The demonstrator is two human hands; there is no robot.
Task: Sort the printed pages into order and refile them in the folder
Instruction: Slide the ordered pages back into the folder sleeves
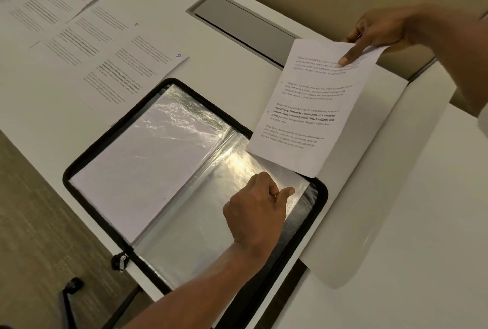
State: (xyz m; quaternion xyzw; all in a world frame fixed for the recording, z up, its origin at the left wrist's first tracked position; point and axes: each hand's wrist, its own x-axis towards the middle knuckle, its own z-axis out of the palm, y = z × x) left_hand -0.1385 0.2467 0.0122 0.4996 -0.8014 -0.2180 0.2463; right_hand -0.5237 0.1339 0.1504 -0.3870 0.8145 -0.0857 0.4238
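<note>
- The right hand (377, 30) held one printed page (311, 106) by its top edge, thumb on the printed face and fingers behind the sheet.
- Below that grip, the page hung down toward the folder (320, 196), its lower edge over the upper corner of the right-hand sleeve.
- The left hand (256, 209) rested on the right-hand clear sleeve (190, 236), thumb and forefinger drawn close together at the sleeve's top edge. Whether plastic was pinched between them could not be determined.
- The folder lay open on the white table (396, 223), black zip border all round; to the left of the left hand's grip, the opposite sleeve (137, 170) held a blank-looking sheet.
- Further pages (126, 72) lay overlapping on the table, well apart from both grips, beyond the folder's far left corner.
- A grey recessed panel (245, 27) sat in the table just left of the right hand.
</note>
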